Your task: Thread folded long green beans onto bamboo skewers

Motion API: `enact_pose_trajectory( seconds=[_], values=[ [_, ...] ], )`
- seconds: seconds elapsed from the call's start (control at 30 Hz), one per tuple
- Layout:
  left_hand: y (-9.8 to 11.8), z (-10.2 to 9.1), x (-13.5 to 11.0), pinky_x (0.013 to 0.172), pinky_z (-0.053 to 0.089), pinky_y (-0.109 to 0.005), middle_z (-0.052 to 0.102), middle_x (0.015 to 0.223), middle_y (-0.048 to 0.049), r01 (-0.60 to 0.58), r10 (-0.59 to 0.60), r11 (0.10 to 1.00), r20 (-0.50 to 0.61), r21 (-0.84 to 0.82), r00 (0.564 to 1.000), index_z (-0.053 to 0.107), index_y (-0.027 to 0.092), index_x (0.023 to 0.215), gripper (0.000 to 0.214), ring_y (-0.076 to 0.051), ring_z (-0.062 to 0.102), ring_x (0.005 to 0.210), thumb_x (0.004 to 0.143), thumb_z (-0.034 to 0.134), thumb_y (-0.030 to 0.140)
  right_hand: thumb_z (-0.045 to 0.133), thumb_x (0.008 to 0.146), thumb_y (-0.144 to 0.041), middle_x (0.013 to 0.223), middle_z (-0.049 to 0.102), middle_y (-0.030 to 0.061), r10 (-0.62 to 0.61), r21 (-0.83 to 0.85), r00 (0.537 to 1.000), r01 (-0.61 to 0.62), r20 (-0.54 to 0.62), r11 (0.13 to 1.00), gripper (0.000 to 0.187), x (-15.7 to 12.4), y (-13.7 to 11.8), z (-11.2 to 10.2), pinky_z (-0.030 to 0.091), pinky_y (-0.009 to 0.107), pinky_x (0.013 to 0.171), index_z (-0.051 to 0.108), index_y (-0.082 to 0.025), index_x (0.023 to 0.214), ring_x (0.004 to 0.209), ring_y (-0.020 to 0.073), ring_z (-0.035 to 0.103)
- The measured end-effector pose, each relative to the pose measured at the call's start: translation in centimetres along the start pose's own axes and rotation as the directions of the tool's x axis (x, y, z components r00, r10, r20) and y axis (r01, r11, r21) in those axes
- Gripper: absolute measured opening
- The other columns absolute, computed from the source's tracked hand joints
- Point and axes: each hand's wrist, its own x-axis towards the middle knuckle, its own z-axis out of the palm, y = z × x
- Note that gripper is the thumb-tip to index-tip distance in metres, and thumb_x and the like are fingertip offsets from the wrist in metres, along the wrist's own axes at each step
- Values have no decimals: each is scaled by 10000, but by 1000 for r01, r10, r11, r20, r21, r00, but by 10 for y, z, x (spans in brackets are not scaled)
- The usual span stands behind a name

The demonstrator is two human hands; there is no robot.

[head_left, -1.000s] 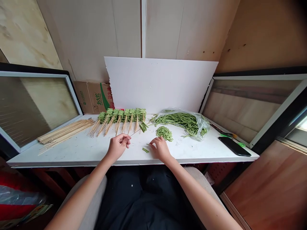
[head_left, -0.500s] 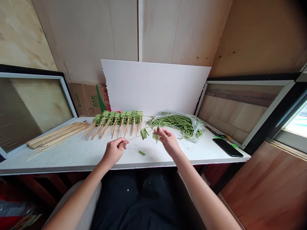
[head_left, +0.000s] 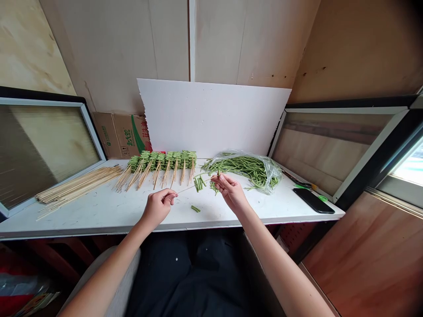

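My left hand (head_left: 160,205) is closed around the lower end of a thin wooden skewer (head_left: 186,189), which slants up to the right above the table. Several short pieces of green bean (head_left: 199,183) sit threaded side by side near its far part. At the skewer's tip, my right hand (head_left: 229,189) pinches a cut green bean piece (head_left: 218,173) between thumb and fingers. Just past those fingers lie more cut bean pieces (head_left: 214,187), partly hidden by the hand. A couple of loose bean pieces (head_left: 195,208) rest on the white tabletop (head_left: 132,211) below the skewer.
Bundles of finished bean skewers (head_left: 170,160) line the back left, beside a pile of bare skewers (head_left: 79,182). A clear plastic bag of long green beans (head_left: 244,167) lies at the back right. A black phone (head_left: 313,200) is near the right edge. A cardboard box (head_left: 122,134) stands behind.
The right hand has shifted slightly left along the skewer with the bean piece. The left hand stays in place. The view has tilted very slightly.
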Motion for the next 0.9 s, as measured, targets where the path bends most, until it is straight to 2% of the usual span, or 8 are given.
enact_pose_trajectory(
  seconds=[0.6,0.9],
  values=[
    [-1,0,1,567,454,-230,643,620,0,-9,10,999,-20,35,1000,738,191,829,235,-136,581,530,943,541,249,924,704,-497,1035,819,85,-2,-80,999,-2,-49,997,377,-5,-3,4,521,329,754,787,-246,949,1114,298,744],
    [-1,-2,0,578,451,-238,644,623,4,-2,3,998,-12,67,1000,742,192,829,221,-133,569,529,919,542,221,921,715,-475,1032,822,91,-1,-78,998,-3,-57,997,354,-4,-2,4,520,311,733,805,-233,947,1131,295,742]
  ],
)
